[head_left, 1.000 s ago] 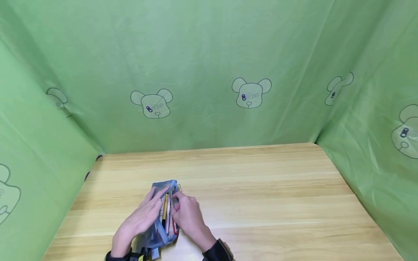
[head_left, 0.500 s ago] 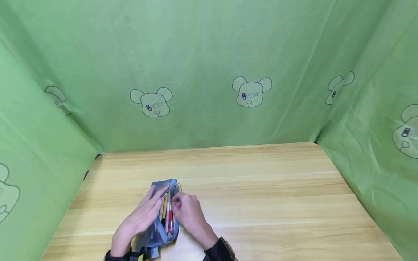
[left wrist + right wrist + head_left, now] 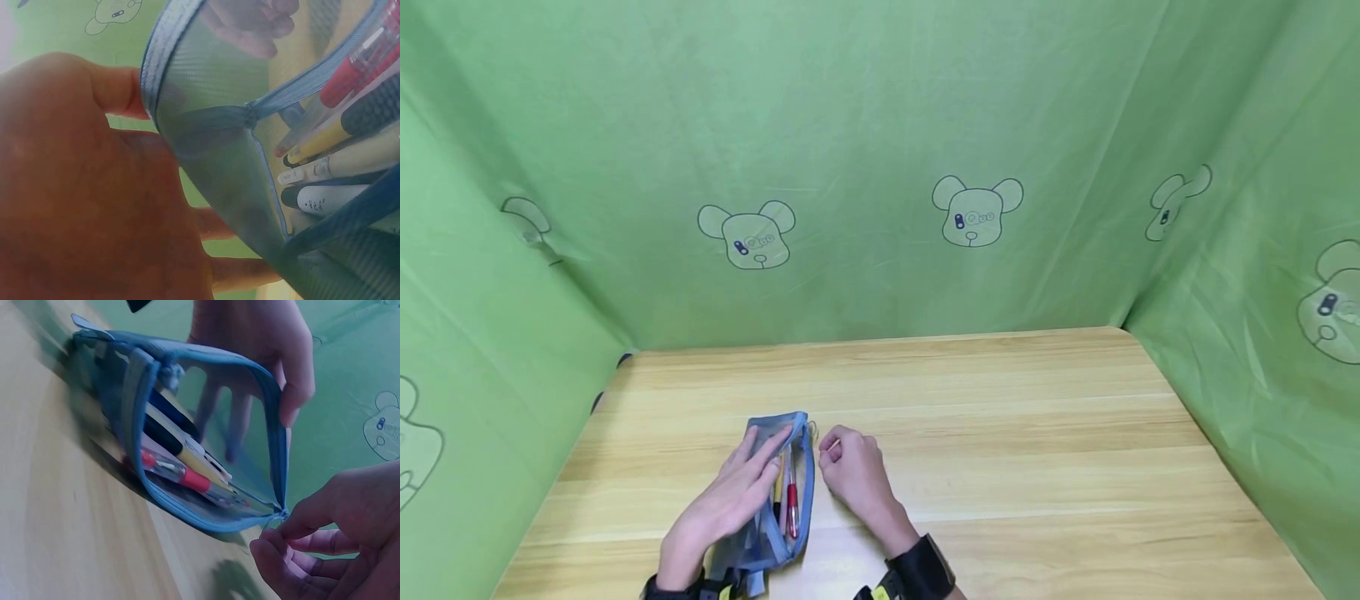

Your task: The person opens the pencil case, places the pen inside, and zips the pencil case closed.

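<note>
A blue mesh pencil pouch (image 3: 760, 550) lies at the table's front left with its zipped mouth spread. Inside are several pens, including a red and clear pen (image 3: 793, 508) and a yellow and black pen (image 3: 325, 140). My left hand (image 3: 730, 496) rests against the pouch's left side with straight fingers; its thumb (image 3: 297, 381) touches the zipper edge. Just right of the pouch is my right hand (image 3: 857, 479), fingers curled, thumb and index fingertips together. They are close to a small ring (image 3: 270, 520) at the zipper's end; whether they pinch it is unclear.
The wooden table (image 3: 1000, 433) reaches right and back from the pouch. Green cloth with printed bear heads (image 3: 880, 167) encloses its back and sides. Each wrist wears a black strap (image 3: 921, 567).
My right hand has moved from the pouch's right rim to just beyond it on the right. The mouth looks wider and the red pen shows more fully. My left hand has stayed nearly still.
</note>
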Available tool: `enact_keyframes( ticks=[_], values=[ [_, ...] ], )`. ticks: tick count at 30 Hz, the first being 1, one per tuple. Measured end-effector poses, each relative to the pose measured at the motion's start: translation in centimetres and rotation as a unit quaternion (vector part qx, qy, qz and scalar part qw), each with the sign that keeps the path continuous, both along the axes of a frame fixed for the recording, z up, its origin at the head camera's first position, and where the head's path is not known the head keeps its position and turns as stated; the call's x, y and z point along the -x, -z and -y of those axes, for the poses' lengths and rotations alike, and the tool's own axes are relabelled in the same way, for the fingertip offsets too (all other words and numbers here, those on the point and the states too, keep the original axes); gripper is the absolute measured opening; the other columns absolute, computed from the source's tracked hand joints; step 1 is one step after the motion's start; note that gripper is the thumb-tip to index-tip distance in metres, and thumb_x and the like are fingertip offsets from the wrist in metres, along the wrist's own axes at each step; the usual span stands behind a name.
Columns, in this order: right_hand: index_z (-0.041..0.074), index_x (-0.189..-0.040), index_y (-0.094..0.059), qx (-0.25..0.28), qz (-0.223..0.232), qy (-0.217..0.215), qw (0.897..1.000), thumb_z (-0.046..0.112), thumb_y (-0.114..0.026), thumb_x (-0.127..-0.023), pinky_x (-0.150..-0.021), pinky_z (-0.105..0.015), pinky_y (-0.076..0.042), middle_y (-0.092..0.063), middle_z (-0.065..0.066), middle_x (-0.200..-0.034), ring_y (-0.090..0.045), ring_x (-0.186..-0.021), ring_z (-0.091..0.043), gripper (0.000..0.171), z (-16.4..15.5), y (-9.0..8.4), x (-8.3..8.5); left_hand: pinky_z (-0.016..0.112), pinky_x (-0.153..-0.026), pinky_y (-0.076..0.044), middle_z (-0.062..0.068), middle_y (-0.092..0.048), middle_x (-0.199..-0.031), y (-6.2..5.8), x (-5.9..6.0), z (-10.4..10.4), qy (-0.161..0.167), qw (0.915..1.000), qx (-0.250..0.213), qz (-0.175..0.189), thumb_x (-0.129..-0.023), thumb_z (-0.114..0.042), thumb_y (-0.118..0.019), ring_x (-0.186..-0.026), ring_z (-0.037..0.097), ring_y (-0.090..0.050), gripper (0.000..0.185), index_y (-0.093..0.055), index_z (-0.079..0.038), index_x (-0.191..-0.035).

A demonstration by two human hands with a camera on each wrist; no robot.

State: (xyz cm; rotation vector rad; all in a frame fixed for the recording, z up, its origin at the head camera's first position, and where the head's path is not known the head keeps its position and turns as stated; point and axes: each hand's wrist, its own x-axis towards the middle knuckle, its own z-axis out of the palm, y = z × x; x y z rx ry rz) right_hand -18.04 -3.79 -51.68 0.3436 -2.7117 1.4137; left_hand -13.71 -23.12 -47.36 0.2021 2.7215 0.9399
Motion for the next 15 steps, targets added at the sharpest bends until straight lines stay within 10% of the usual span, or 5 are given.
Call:
enact_keyframes(
  ticks=[15],
  values=[
    [0.005,-0.09,-0.072,0.006,0.02,0.007,1.0,-0.001,-0.071,-0.087,-0.056,-0.022,-0.05,-0.06,0.008,-0.066,-0.054,-0.056,-0.005,0.007,-1.2,-0.1,0.4,0.082,-0.11,-0.015,0.035,-0.003,-0.165,0.2,0.1,-0.5,0.008,0.9999,0.014,-0.003,-0.112,-0.038,-0.033,-0.146,0.062,-0.007,0.055,-0.03,-0.019,-0.163]
  ],
)
